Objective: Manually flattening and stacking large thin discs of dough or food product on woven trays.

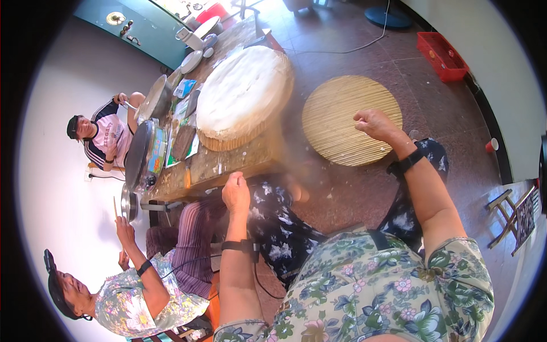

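Observation:
My left hand (236, 194) is curled closed in front of the near edge of a worn wooden table (260, 157), with nothing visible in it. Out to the right, my right hand (376, 124) has its fingers bent together, and I see nothing in them. In the picture it overlaps a round ribbed straw-coloured mat (342, 115), which appears to lie low, near the floor; whether they touch I cannot tell. On the table, a thick stack of round white sheets (243, 89) rests on a similar mat (230, 144).
A round black griddle (140, 156), a large metal pan (156, 98) and a brown block (183, 143) stand along the table's left. Two people in caps sit leftward, one holding a thin stick (115, 207). Rightward are a red crate (442, 55), a paper cup (492, 145) and a folding stool (515, 218).

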`<action>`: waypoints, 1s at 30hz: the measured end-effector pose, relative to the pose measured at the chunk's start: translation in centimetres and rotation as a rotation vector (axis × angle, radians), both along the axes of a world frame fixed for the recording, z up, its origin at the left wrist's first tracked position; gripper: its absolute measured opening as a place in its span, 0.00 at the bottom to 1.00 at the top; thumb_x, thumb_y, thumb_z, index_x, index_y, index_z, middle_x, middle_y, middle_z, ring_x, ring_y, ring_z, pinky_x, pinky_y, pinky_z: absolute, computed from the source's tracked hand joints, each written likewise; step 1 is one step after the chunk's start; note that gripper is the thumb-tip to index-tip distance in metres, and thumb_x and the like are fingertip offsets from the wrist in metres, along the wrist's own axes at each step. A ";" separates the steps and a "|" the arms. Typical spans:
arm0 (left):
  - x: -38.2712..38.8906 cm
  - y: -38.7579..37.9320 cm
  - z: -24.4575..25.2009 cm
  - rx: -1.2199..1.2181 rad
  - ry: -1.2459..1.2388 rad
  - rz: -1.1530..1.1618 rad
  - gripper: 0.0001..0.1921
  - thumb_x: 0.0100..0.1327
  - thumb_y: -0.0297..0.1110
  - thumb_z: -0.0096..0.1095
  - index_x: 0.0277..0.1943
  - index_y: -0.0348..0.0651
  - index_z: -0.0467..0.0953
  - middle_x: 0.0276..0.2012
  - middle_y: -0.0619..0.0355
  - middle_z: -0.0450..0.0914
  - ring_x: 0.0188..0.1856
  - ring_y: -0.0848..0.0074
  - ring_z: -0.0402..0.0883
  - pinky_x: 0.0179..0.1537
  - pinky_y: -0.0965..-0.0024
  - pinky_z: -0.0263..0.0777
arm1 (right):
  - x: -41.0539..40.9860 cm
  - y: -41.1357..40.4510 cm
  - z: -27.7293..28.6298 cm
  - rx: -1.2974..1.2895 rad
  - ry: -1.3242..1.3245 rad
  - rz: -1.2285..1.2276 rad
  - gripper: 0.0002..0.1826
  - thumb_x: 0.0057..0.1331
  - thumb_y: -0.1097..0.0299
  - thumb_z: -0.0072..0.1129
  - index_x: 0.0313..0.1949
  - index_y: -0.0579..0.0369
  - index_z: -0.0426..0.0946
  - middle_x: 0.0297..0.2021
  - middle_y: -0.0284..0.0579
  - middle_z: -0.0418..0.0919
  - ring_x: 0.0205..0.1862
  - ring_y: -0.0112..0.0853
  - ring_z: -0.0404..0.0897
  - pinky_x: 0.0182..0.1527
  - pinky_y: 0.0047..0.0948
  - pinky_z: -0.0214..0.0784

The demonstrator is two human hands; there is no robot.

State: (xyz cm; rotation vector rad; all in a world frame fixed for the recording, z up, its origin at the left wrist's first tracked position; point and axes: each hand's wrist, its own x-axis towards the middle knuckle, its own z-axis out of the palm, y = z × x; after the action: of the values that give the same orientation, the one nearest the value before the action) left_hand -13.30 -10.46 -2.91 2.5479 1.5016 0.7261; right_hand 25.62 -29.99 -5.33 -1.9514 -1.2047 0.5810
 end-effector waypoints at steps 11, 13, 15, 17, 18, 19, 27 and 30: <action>0.5 -0.6 0.3 -0.024 0.013 0.047 0.08 0.61 0.34 0.55 0.41 0.47 0.79 0.34 0.48 0.82 0.38 0.54 0.81 0.41 0.59 0.73 | 0.3 -0.3 -0.5 0.002 -0.041 0.011 0.14 0.57 0.67 0.58 0.41 0.61 0.79 0.37 0.56 0.81 0.41 0.43 0.80 0.44 0.35 0.71; 0.4 -0.7 0.2 -0.025 0.019 0.042 0.08 0.61 0.34 0.55 0.40 0.47 0.79 0.34 0.48 0.82 0.38 0.54 0.81 0.41 0.59 0.73 | 0.2 -0.7 -0.7 -0.001 -0.039 -0.016 0.14 0.58 0.66 0.57 0.42 0.60 0.79 0.38 0.56 0.81 0.41 0.44 0.80 0.45 0.37 0.71; 0.2 -0.3 0.1 0.002 0.023 0.024 0.08 0.60 0.34 0.54 0.40 0.48 0.79 0.34 0.48 0.82 0.38 0.54 0.81 0.41 0.58 0.73 | 0.3 -0.6 -0.5 -0.029 -0.079 0.003 0.15 0.59 0.66 0.56 0.43 0.60 0.78 0.39 0.56 0.80 0.42 0.45 0.80 0.45 0.38 0.70; 0.0 -0.1 -0.2 -0.017 0.039 0.042 0.08 0.60 0.33 0.54 0.39 0.48 0.79 0.34 0.49 0.82 0.38 0.54 0.81 0.40 0.58 0.73 | 0.6 -0.5 -0.4 -0.059 -0.120 0.019 0.15 0.60 0.65 0.56 0.44 0.60 0.78 0.39 0.57 0.80 0.42 0.45 0.80 0.45 0.38 0.70; 0.1 0.1 -0.3 -0.024 0.053 0.054 0.08 0.58 0.34 0.55 0.39 0.48 0.80 0.37 0.53 0.82 0.39 0.58 0.81 0.42 0.61 0.73 | 0.7 -0.3 -1.0 -0.040 -0.123 0.005 0.15 0.60 0.65 0.55 0.44 0.60 0.78 0.39 0.56 0.80 0.42 0.46 0.79 0.45 0.38 0.70; 0.2 0.0 -0.3 -0.005 0.053 0.041 0.09 0.58 0.33 0.55 0.39 0.47 0.80 0.36 0.52 0.82 0.39 0.58 0.81 0.42 0.61 0.73 | 0.7 -0.5 -1.2 -0.029 -0.123 -0.010 0.15 0.60 0.65 0.55 0.44 0.59 0.78 0.38 0.56 0.81 0.42 0.46 0.79 0.45 0.38 0.70; -0.2 0.6 -0.8 0.021 0.016 -0.005 0.08 0.60 0.33 0.55 0.39 0.45 0.80 0.34 0.51 0.82 0.37 0.56 0.81 0.40 0.59 0.73 | 1.8 -0.6 0.5 0.176 -0.106 -0.297 0.13 0.60 0.67 0.50 0.41 0.60 0.79 0.35 0.55 0.81 0.39 0.47 0.79 0.44 0.40 0.70; 0.4 0.2 -0.3 -0.006 -0.011 0.004 0.08 0.57 0.32 0.56 0.38 0.46 0.80 0.36 0.51 0.82 0.38 0.59 0.82 0.42 0.62 0.74 | 2.2 -0.6 0.0 0.193 -0.191 -0.263 0.12 0.60 0.68 0.50 0.38 0.61 0.78 0.34 0.55 0.80 0.37 0.46 0.79 0.43 0.40 0.70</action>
State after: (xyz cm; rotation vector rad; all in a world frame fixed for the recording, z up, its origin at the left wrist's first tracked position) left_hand -12.92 -10.25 -3.16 2.5331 1.5044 0.7338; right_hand 27.83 -30.57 -5.37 -1.9883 -1.0496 0.1400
